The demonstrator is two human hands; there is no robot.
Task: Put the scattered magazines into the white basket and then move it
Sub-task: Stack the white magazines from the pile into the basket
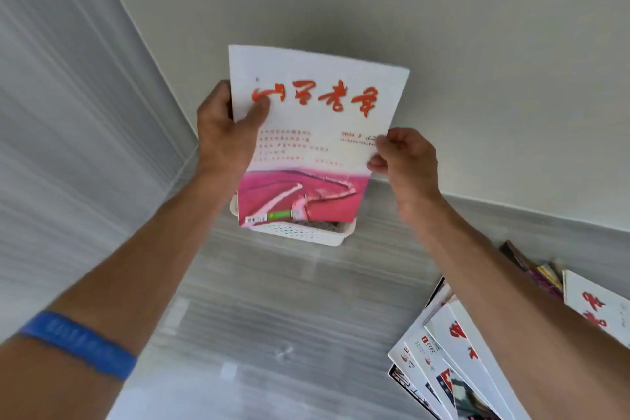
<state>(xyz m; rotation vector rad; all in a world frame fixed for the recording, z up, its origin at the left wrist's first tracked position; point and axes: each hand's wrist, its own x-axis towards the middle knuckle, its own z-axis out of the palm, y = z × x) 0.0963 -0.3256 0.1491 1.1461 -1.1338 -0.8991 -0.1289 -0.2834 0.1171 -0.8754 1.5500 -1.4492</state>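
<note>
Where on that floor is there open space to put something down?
The grey floor is bare between the white basket and the fanned magazines, and leftward to the wall. It is crowded at the lower right, where those magazines overlap, and over the basket, where both hands hold one.

Both hands are holding one magazine (315, 133) up over the white basket (300, 232), which is sitting on the grey floor (272, 300) right by the wall (375, 3). The left hand (226, 131) is gripping the magazine's left edge with the thumb across the cover, and the right hand (405, 157) is pinching its right edge. A blue wristband (78, 344) is showing on the left arm. More magazines (453, 358) are lying fanned out on the floor toward its lower-right corner, partly under the right forearm.
</note>
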